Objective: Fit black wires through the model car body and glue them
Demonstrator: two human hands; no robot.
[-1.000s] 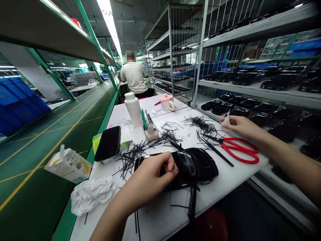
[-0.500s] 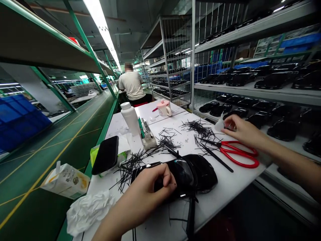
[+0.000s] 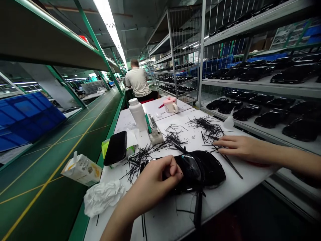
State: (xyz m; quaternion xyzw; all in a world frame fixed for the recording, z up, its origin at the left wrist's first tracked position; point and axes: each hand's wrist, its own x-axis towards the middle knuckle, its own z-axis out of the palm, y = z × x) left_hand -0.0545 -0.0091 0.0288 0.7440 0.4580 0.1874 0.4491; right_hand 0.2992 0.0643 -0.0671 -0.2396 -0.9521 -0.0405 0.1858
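Observation:
My left hand (image 3: 155, 175) is shut around a glossy black model car body (image 3: 208, 169), gripping its near end, with thin black wires hanging off the car's front edge. My right hand (image 3: 242, 148) lies flat and open on the white work table (image 3: 215, 197), touching nothing held. It covers most of the red-handled scissors (image 3: 257, 164), leaving only a sliver of red showing. Beside its fingertips lies a thin black rod (image 3: 232, 164). Loose black bristle-like strands lie in heaps (image 3: 205, 125) beyond both hands. A small translucent squeeze bottle (image 3: 228, 121) stands past my right hand.
A white plastic bottle (image 3: 137, 113), a black phone (image 3: 115, 148), crumpled tissue (image 3: 104, 197), a carton (image 3: 81, 169) and a pink mug (image 3: 170, 105) surround the work area. Shelves of black model cars (image 3: 253, 112) stand right. A green conveyor (image 3: 60, 160) runs left; a co-worker (image 3: 137, 82) sits ahead.
My right hand has moved off the small squeeze bottle, down and left, and now covers the scissors. My left hand still holds the car. The whole view has shifted slightly.

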